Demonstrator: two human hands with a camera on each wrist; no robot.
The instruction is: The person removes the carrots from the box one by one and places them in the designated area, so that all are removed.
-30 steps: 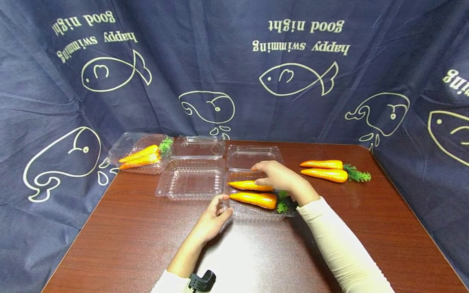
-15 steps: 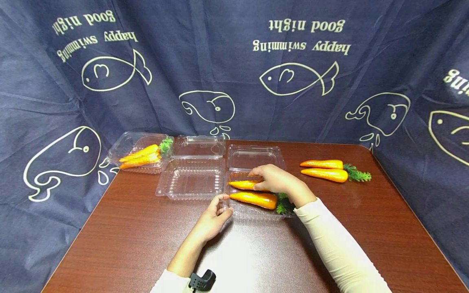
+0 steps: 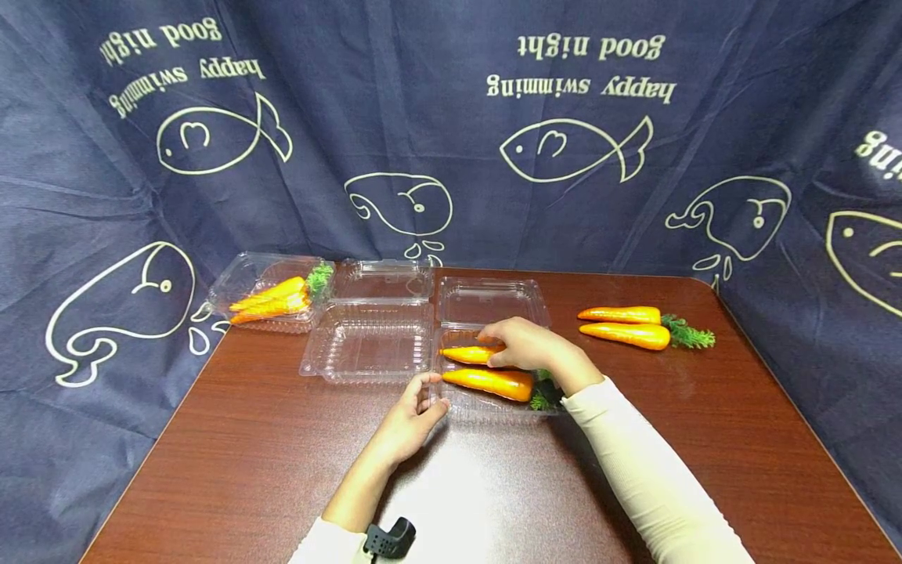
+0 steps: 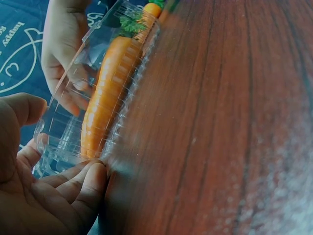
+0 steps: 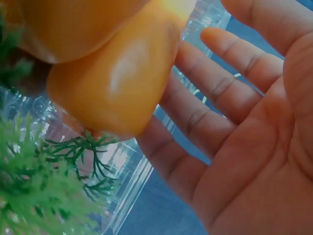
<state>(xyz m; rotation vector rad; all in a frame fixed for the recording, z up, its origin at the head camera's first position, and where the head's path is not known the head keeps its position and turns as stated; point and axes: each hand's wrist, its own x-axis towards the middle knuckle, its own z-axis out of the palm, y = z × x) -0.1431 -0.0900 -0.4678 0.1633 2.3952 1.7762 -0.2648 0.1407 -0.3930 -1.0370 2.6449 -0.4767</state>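
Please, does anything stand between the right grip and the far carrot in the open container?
Nothing visible: the right grip is at the far carrot, its fingers seemingly touching it; the lid lies open behind.

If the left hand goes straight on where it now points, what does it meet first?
Probably the left end of the clear container around the near carrot; the left hand seems to touch it, though depth is unclear.

On the brown wood-grain bench (image 3: 232, 470), the left hand (image 3: 411, 423) is touching the left edge of a clear, ribbed plastic box (image 3: 486, 412), while the right hand (image 3: 527, 345) is resting on the farther of two glossy, tapering orange carrots (image 3: 465, 355) that are lying inside it.
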